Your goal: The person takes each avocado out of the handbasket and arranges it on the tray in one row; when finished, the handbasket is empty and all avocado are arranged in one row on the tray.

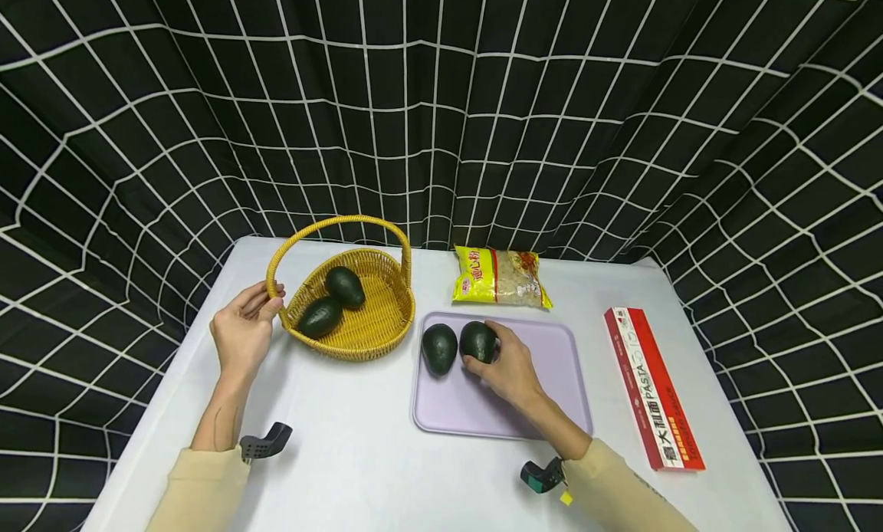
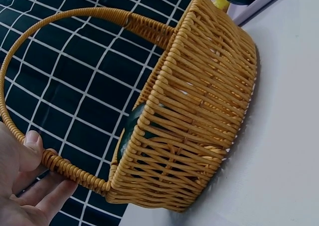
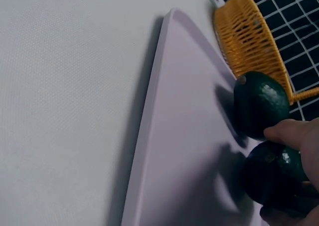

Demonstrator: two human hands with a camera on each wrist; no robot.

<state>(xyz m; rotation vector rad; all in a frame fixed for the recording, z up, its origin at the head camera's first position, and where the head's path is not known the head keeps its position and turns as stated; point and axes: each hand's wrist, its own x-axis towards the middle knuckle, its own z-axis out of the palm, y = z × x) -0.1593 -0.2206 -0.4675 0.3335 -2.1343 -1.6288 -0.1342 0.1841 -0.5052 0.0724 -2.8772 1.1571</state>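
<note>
My left hand (image 1: 243, 329) holds the lower left side of the handle of a yellow wicker basket (image 1: 375, 339). In the left wrist view, the thumb and fingers (image 2: 33, 145) lie on either side of the handle (image 2: 70, 170). Two dark green avocados, one at the back (image 1: 345, 287) and one in front (image 1: 320, 317), lie in the basket's left half. My right hand (image 1: 509, 367) grips an avocado (image 1: 477, 342) over the lilac tray (image 1: 476, 417); whether it touches the tray is unclear. Just left of it, another avocado (image 1: 439, 349) rests on the tray.
Behind the tray lies a yellow, partly clear food bag (image 1: 502, 277). A long red and white pasta box (image 1: 654, 390) lies to the right. Everything stands on a white table (image 1: 338, 440), with a black, white-gridded cloth (image 1: 428, 118) around the back and sides.
</note>
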